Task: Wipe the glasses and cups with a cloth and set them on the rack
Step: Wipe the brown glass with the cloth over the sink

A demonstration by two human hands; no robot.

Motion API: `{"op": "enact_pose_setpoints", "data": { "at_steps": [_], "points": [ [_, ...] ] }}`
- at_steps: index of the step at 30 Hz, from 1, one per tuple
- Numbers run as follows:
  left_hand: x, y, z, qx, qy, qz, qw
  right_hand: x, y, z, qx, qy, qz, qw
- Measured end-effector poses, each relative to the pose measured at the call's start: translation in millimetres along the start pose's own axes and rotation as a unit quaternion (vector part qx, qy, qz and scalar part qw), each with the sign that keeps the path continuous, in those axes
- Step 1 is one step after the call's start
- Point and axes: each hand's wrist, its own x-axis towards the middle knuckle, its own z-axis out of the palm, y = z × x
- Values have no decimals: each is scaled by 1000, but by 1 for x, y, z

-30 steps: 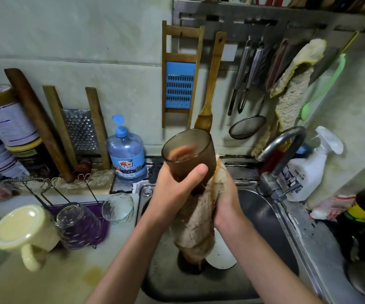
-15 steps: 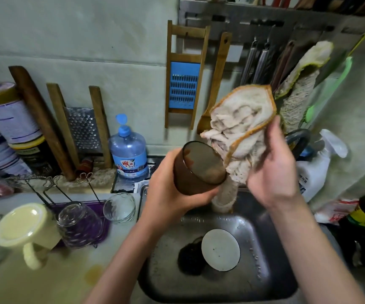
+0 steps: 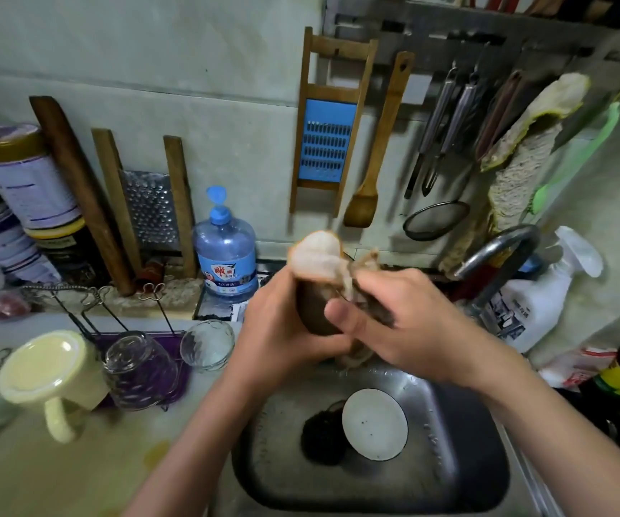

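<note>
Curling round the brown glass (image 3: 315, 316), left grip (image 3: 282, 332) holds it; right grip (image 3: 407, 319) clutches cloth (image 3: 316, 256).

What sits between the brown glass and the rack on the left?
Only the small clear glass, standing at the rack's near end. The left hand holds the brown glass over the sink, cloth stuffed inside; probably lift over it.

Brown glass (image 3: 314, 315) rim under the cloth (image 3: 318, 255), its sides partly behind fingers (image 3: 342, 311)

Two bare forearms extended from the near edge, left hand (image 3: 286, 330) curled round a glass (image 3: 314, 311), right hand (image 3: 409, 322) beside it, gripping a cloth (image 3: 318, 255), thumb pointing left
</note>
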Motion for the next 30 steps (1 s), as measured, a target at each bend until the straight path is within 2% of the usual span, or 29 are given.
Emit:
{"op": "enact_pose_setpoints", "data": {
  "at_steps": [2,3,5,8,10,11,14,16,20,27,28,30],
  "points": [
    [2,1,-4,106,-25,32,993,3,1,-2,-62,-94,24,993],
    [4,1,-5,148,-31,56,987,5,1,-4,-56,-135,34,989],
    [10,3,-8,186,-36,88,978,8,4,-6,87,-192,68,975],
    [14,1,-9,190,-52,124,972,11,6,-10,337,-225,134,904],
    [15,1,-7,192,-65,144,969,15,8,-10,416,-243,167,860],
    [15,0,-7,195,-65,153,967,17,9,-8,427,-254,171,851],
    [20,-3,-9,202,-75,187,958,17,8,-2,416,-205,164,871],
    [25,-4,-12,193,-95,200,956,14,7,-2,446,-181,154,863],
    [27,-4,-19,166,-102,170,966,6,13,-10,478,-145,145,854],
    [28,-6,-23,67,-151,94,982,-10,30,-21,561,-179,95,803],
    [28,-6,-23,60,-156,83,982,-11,30,-23,546,-183,93,812],
    [28,-7,-23,60,-155,71,983,-12,29,-22,464,-161,92,866]
  ]
}}
